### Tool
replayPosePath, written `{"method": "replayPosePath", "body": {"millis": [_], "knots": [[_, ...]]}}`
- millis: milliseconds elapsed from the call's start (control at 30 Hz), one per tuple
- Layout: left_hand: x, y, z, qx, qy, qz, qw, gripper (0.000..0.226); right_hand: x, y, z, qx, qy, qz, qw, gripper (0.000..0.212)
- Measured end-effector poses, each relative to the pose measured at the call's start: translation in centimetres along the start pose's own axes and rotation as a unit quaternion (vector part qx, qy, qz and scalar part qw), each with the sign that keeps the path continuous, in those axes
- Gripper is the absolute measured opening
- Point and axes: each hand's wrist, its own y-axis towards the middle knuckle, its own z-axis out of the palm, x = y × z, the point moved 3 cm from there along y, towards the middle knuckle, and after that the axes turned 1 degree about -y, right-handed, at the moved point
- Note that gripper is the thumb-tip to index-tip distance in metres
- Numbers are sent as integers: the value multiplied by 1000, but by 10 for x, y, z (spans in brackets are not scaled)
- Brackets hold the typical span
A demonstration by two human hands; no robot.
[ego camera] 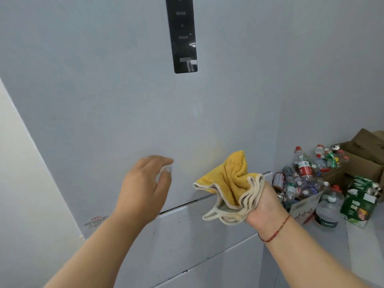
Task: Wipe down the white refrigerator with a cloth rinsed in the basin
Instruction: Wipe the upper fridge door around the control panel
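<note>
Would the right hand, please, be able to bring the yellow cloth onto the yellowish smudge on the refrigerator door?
Probably yes: the right hand grips the yellow cloth just below the smudge, nothing between them.

Labels on the bottles point(304, 169) are too blurred to read.

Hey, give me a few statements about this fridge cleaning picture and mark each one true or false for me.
1. The right hand grips a bunched yellow cloth. True.
2. The left hand holds a spray bottle. False: it holds no bottle and reaches toward the white refrigerator door.
3. A black control panel sits high on the door. True.
4. The plastic bottles are piled to the left of the refrigerator. False: they lie to its right, beside cardboard boxes.
5. A red string bracelet is on the left wrist. False: it is on the right wrist.
</note>
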Motion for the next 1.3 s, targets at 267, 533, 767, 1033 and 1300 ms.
{"method": "replayPosePath", "body": {"millis": [267,533,767,1033,1300], "knots": [[25,-79,-2,112,-400,-476,775,45,-87,-19,55,82,36,105,990,70],[59,-146,-47,-1,-428,-501,752,28,-170,-27,78,28,127,238,963,89],[73,-195,-88,-105,-311,-544,772,24,-229,-28,104,77,118,337,931,93],[35,-253,-128,-190,-188,-537,800,21,-311,-53,130,137,85,463,872,81],[-5,-367,-173,-364,-97,-610,697,42,-399,-154,158,237,-22,570,786,92]]}}
